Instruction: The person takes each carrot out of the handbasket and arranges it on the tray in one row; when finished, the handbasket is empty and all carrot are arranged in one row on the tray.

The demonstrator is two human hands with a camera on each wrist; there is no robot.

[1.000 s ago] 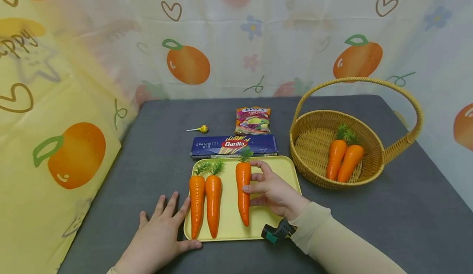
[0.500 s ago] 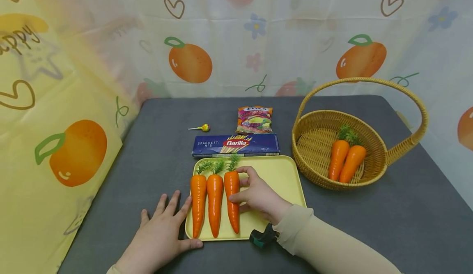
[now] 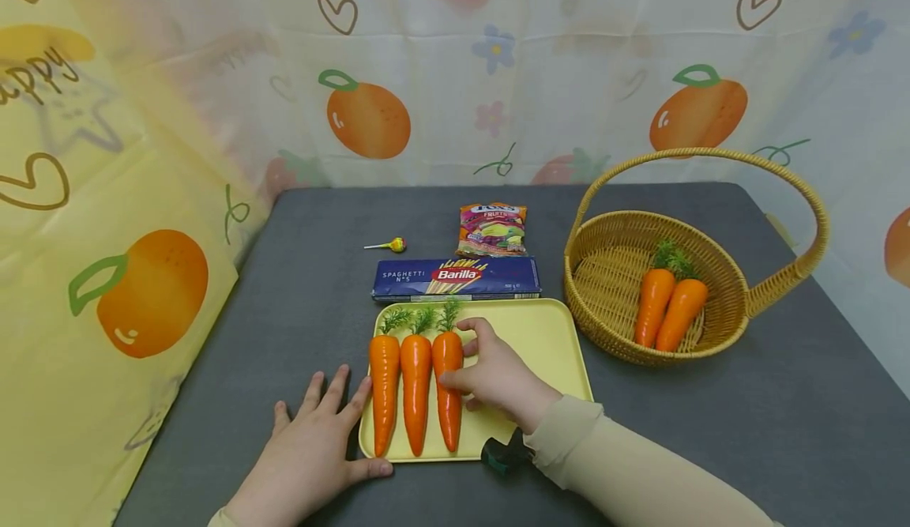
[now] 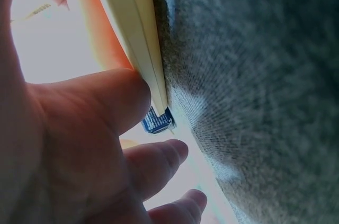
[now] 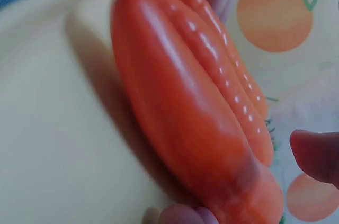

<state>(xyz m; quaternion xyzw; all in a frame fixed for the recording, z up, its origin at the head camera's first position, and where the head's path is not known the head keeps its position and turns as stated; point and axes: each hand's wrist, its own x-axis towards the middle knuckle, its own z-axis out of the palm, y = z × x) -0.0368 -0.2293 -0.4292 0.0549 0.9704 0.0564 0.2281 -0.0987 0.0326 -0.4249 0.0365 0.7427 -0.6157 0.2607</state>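
Note:
Three orange carrots with green tops lie side by side on the left half of a yellow tray [image 3: 529,337]: a left one [image 3: 385,385], a middle one [image 3: 415,385] and a right one [image 3: 449,353]. My right hand [image 3: 501,373] hovers over the right carrot, its thumb above it and its fingers loosely parted along its right side. In the right wrist view the thumb [image 5: 318,155] stands off that carrot [image 5: 169,91], with fingertips [image 5: 185,215] close beside it. My left hand [image 3: 306,448] is spread on the table, touching the tray's left edge and front corner.
A wicker basket [image 3: 604,298] with two carrots [image 3: 680,314] inside and a tall handle stands at the right. Behind the tray lie a blue spaghetti box [image 3: 405,278], a candy bag [image 3: 492,229] and a lollipop [image 3: 396,245]. Patterned cloth hangs behind and at the sides.
The right hand brought the third carrot leftward and down beside the other two; its fingers have since loosened slightly. My left hand has kept its place at the tray.

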